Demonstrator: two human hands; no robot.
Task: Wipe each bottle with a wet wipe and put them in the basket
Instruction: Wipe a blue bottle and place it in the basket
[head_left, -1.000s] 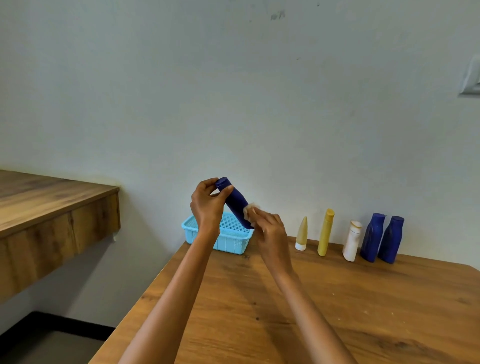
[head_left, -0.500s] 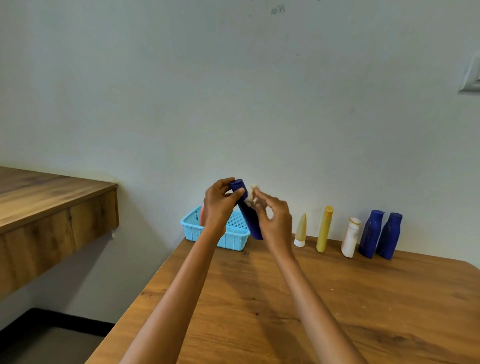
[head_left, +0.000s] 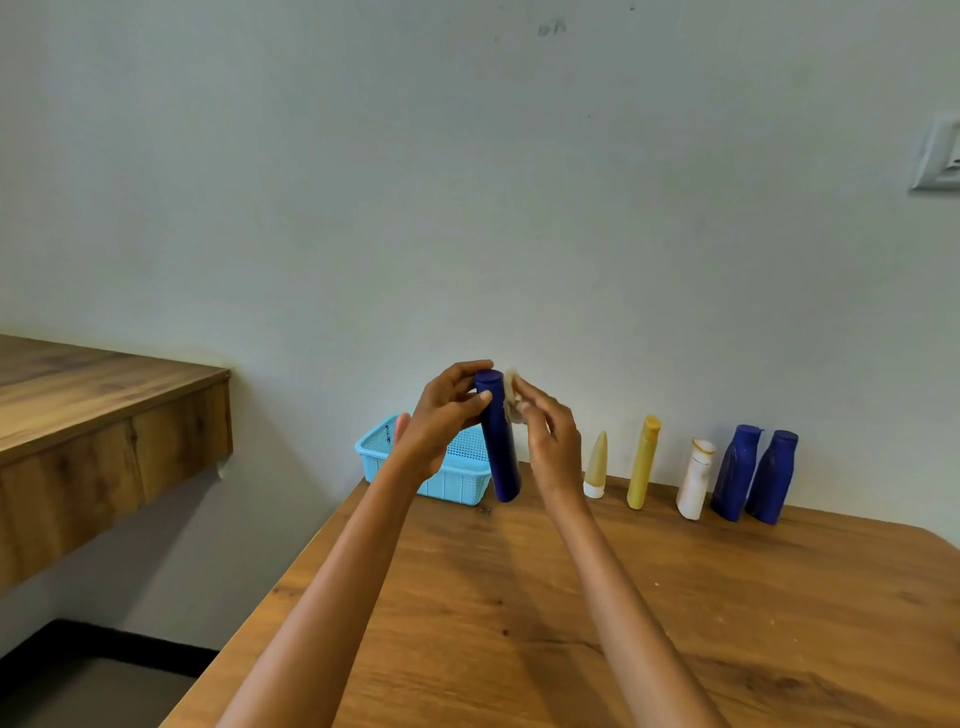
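Head view: your left hand is raised above the tabletop, its grip curled around the top of the tall blue bottle, thumb across the front. Your right hand pinches the wet wipe against the bottle's upper right side. The wooden tabletop meets a pale wall. The bottle hangs nearly upright, just in front of the light blue basket; five bottles stand along the wall.
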